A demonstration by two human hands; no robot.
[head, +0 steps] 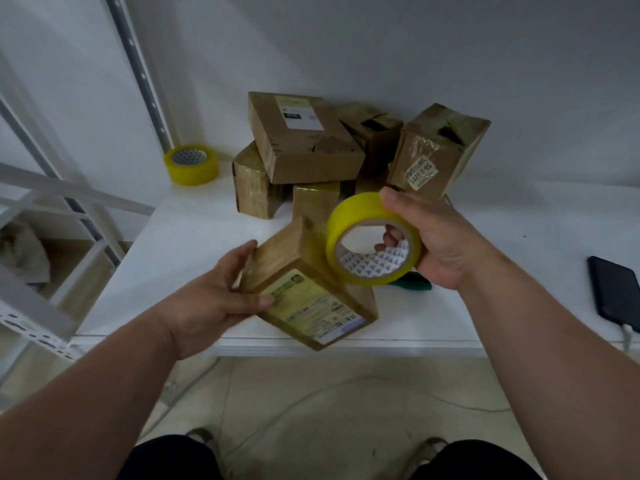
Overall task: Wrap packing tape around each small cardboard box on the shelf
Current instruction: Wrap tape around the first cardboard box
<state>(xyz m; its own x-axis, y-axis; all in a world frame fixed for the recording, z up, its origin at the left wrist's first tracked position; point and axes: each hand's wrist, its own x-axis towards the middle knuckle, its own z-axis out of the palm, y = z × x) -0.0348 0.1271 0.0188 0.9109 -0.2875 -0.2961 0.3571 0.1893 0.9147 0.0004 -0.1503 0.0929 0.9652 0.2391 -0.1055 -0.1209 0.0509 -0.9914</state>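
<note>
A small cardboard box with a yellowish label is held tilted over the front edge of the white shelf; my left hand grips its left end. My right hand holds a yellow tape roll, fingers through its core, pressed against the box's right side. A strip of clear tape runs from the roll onto the box top. Behind stands a pile of several cardboard boxes, some glossy with tape.
A second yellow tape roll sits at the back left of the shelf beside a metal upright. A black phone with a cable lies at the right. Something green peeks from under the roll. Floor and my feet are below.
</note>
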